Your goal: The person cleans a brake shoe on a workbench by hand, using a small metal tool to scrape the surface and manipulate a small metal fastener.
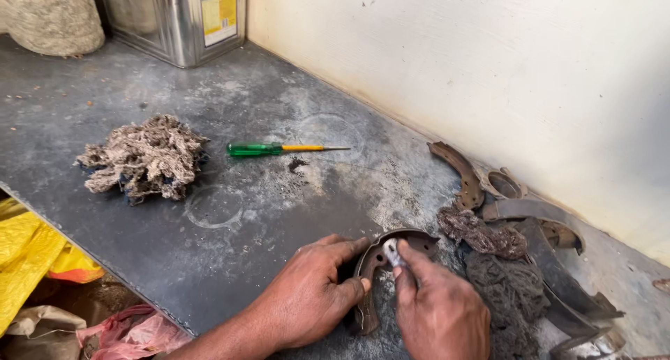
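A curved, rusty brake shoe stands on its edge on the dark grey bench. My left hand grips its left side, fingers wrapped over the rim. My right hand pinches a small pale piece, perhaps a scrap of abrasive paper, and presses it against the inner face of the shoe. What the pale piece is cannot be told for sure.
Several more worn brake shoes and a dirty rag lie to the right along the white wall. A green-handled screwdriver and a wad of cotton waste lie farther back. A metal tin stands at the rear. Yellow bags sit below the bench edge.
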